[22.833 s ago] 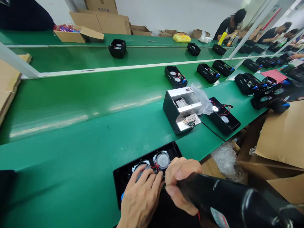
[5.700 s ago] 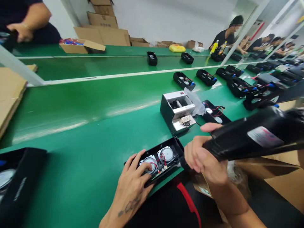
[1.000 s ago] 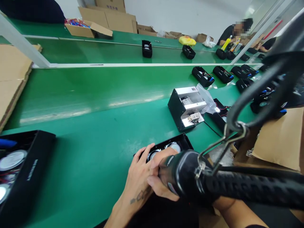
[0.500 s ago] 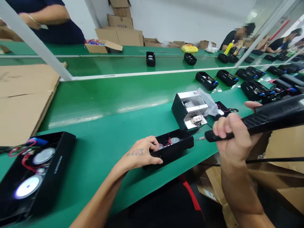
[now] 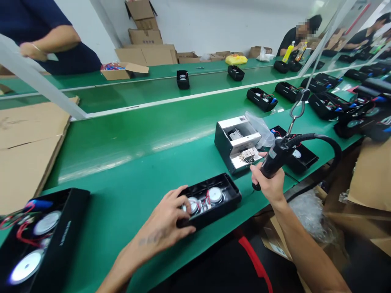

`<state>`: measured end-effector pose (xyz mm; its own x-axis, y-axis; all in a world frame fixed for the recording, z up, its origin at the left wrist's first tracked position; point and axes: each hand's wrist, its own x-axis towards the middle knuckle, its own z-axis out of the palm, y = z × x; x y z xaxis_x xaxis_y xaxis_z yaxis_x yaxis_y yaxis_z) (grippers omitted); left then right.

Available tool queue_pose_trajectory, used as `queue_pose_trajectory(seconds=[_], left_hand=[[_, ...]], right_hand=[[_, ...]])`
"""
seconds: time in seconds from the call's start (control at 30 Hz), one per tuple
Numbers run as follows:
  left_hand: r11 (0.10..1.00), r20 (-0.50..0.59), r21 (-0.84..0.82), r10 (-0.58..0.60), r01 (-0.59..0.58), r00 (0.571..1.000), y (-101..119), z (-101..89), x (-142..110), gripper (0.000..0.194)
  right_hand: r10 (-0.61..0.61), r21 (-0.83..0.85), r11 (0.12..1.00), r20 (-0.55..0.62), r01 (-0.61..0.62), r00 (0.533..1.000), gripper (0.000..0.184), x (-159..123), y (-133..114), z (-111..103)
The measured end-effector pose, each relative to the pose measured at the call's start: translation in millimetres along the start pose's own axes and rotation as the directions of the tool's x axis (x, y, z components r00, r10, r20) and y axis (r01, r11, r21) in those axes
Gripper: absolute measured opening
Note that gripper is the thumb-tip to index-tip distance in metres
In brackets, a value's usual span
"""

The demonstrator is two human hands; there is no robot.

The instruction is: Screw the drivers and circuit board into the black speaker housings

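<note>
A black open speaker housing (image 5: pixel 214 203) lies on the green belt in front of me, with two round speaker cones and red wires inside. My left hand (image 5: pixel 166 221) grips its left end, fingers curled over the rim and onto a cone. My right hand (image 5: pixel 268 183) is closed round a black electric screwdriver (image 5: pixel 275 156), which hangs from a hook and cable. The driver points down beside the housing's right end, not touching it.
A silver and black screw feeder box (image 5: pixel 236 140) stands just beyond the housing. Another open housing (image 5: pixel 36 240) lies at the near left. Several more housings run along the belt to the right. Flat cardboard (image 5: pixel 27 142) lies at left. A person in blue (image 5: pixel 45 36) stands at the far left.
My right hand has swung the screwdriver from level to upright and drawn it in beside the housing. My left hand stays on the housing. The view has shifted slightly.
</note>
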<state>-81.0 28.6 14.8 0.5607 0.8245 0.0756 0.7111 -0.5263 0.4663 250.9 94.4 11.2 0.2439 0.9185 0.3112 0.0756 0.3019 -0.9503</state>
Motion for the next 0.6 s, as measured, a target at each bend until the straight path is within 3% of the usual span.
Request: queue_pose_trajectory(seconds=[0.1, 0.2, 0.3, 0.4, 0.6], left_hand=[[0.981, -0.159, 0.166, 0.123, -0.096, 0.98, 10.4, 12.5, -34.5, 0.011], [0.966, -0.249, 0.24, 0.157, -0.096, 0.956, 29.6, 13.5, -46.9, 0.007], [0.944, -0.25, 0.314, 0.183, -0.099, 0.951, 50.4, 15.7, -35.7, 0.009], [0.922, -0.237, 0.378, 0.185, -0.085, 0.954, 63.5, 28.2, -16.8, 0.024], [0.937, -0.277, 0.343, 0.173, -0.071, 0.945, 64.2, 50.3, -1.2, 0.018]], right_hand=[[0.035, 0.03, 0.999, 0.02, -0.036, 0.999, 0.04, -0.2, 1.4, -1.5], [0.054, 0.071, 0.996, 0.024, -0.056, 0.998, 0.04, 2.8, 3.6, -3.6], [0.048, 0.105, 0.993, 0.009, -0.049, 0.999, 0.035, 5.0, 4.8, -5.8], [0.051, 0.128, 0.99, 0.01, -0.052, 0.999, 0.036, 3.7, 5.4, -8.3], [0.075, 0.103, 0.992, 0.053, -0.08, 0.996, 0.043, -4.4, 6.6, -12.5]])
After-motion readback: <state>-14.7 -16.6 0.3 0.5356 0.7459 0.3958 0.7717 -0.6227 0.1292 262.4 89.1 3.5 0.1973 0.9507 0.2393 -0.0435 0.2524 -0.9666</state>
